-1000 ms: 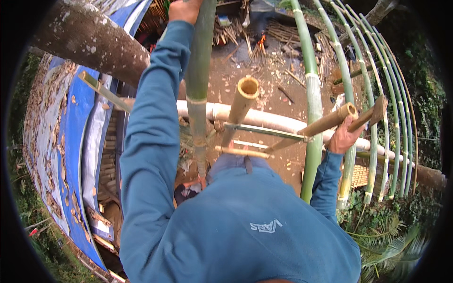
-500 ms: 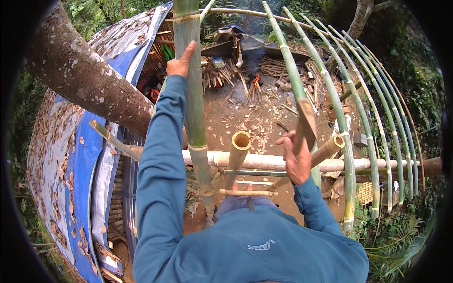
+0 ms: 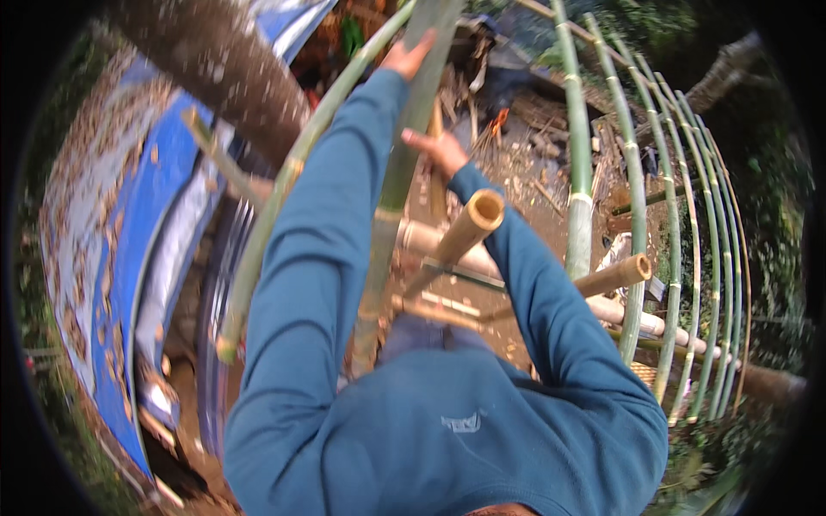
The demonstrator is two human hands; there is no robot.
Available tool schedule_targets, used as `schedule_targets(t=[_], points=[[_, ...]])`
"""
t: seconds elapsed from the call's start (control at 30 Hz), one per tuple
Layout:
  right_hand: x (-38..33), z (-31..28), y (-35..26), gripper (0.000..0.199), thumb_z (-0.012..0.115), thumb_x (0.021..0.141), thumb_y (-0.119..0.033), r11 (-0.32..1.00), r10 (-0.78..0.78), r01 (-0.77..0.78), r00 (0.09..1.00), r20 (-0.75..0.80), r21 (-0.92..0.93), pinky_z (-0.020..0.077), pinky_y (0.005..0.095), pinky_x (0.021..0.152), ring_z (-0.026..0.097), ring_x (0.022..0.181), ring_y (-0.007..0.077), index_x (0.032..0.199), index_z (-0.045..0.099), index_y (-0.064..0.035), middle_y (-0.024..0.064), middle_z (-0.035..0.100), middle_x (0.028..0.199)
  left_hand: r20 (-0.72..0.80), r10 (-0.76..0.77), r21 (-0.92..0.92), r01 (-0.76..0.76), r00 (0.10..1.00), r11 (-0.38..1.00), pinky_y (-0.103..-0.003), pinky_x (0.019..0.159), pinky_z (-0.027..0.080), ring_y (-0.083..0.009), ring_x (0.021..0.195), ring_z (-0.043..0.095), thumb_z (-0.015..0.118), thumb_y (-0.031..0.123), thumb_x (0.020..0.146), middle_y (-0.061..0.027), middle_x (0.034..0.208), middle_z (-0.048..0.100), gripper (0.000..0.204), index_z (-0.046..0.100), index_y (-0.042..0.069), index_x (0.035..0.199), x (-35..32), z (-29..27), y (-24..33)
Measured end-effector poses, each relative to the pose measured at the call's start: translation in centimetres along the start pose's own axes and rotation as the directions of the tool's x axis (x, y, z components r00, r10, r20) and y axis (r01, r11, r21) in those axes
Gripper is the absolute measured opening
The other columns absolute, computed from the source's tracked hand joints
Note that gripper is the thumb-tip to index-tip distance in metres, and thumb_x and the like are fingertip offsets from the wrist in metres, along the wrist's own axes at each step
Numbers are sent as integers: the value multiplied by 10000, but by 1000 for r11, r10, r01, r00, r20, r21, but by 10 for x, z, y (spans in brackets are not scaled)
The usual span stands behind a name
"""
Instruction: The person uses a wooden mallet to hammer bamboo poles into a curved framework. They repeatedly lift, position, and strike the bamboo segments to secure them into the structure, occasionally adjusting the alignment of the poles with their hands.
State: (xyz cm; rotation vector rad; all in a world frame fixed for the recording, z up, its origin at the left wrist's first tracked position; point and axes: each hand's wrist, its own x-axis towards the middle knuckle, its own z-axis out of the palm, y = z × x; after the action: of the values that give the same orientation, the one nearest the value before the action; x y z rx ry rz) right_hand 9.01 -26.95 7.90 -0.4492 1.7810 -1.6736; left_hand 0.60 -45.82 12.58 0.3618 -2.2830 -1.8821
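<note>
Green bamboo pole (image 3: 404, 172): thick, jointed, standing near upright in front of the person, its top running out of the upper edge of the view. Left hand (image 3: 404, 56) lies high against the pole's left side, fingers flat along it; whether they wrap round it cannot be told. Right hand (image 3: 440, 150) reaches in lower from the right, fingers extended and touching the pole, not clenched. One hand high and one lower probably serves to steady the long pole upright.

Cut bamboo stubs: two dry tan ends, one (image 3: 469, 228) just beside the pole, one (image 3: 615, 275) further right, both angled upward with open hollow ends.

Thin green poles (image 3: 641, 198): a row arching side by side at right, like the ribs of a frame.

Blue tarpaulin (image 3: 129, 258): at left, strewn with dry leaves.

Tree trunk (image 3: 224, 69): slanting across upper left.

Small fire (image 3: 496, 125): on bare earth below, among scattered sticks.
</note>
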Motion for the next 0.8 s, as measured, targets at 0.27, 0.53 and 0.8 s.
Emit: schedule_targets(t=[0.27, 0.53, 0.8], points=[[3, 10, 40, 412, 823, 736, -306, 977, 44, -11, 987, -155, 213, 428, 275, 413, 443, 440, 128, 848, 570, -2, 0, 452, 590, -592, 457, 389, -261, 664, 883, -396, 984, 380, -301, 1134, 511, 603, 475, 879, -182, 1182, 565, 608, 518, 0, 1249, -166, 24, -101], [32, -12, 49, 283, 762, 800, -275, 969, 91, -55, 986, -141, 241, 382, 258, 381, 420, 409, 102, 891, 566, -91, -25, 457, 571, -359, -583, -136, 577, 729, 805, -423, 983, 389, -304, 1150, 510, 599, 516, 862, -182, 1204, 546, 593, 541, 18, 1180, -489, 10, -377], [47, -26, 17, 277, 757, 806, -282, 976, 49, -1, 976, -211, 220, 351, 252, 369, 399, 403, 94, 828, 547, -103, -38, 436, 555, -310, -575, 208, 644, 757, 736, -403, 1027, 374, -347, 1212, 467, 686, 648, 714, -248, 1277, 478, 959, 480, -112, 1262, -467, 26, -365]])
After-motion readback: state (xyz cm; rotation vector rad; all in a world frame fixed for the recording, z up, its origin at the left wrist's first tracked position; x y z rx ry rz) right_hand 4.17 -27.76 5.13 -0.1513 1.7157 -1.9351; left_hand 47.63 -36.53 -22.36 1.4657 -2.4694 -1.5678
